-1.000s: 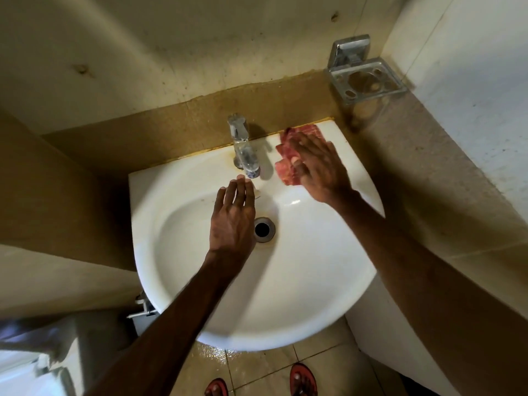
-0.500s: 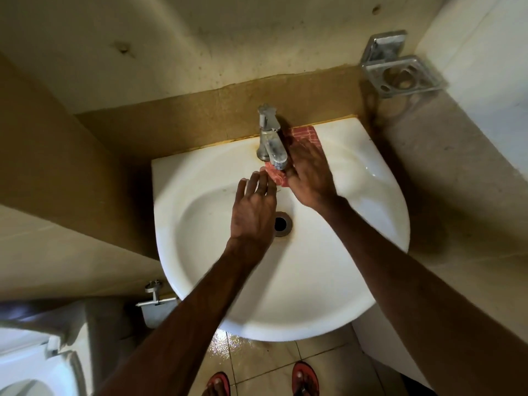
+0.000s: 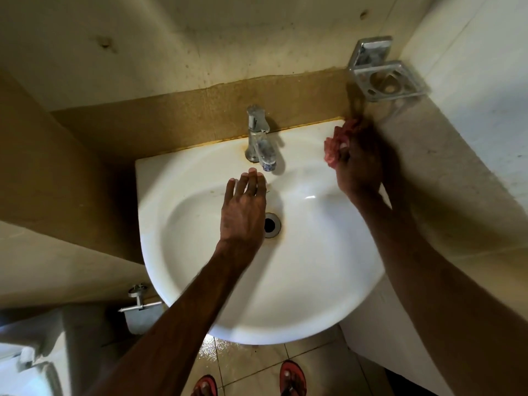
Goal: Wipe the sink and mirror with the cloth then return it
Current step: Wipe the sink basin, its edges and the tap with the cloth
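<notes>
R hand (image 3: pixel 357 164) grips the bunched red cloth (image 3: pixel 335 147), fingers curled round it, at the back-right corner of the sink (image 3: pixel 285 295) rim, close to the wall. L hand (image 3: pixel 244 207) is open, fingers straight, over the bowl just in front of the tap (image 3: pixel 260 141) spout. Cloth lies right of the tap; bowl and drain (image 3: pixel 270 225) lie left and nearer the person, so next wipe prob. sweeps that way w/ R hand. Mirror not in view.

chrome holder (image 3: pixel 386 79) on wall | red sandals (image 3: pixel 292 374) on wet floor (image 3: pixel 228 354) | perhaps a toilet (image 3: pixel 31 377) (blurred)
</notes>
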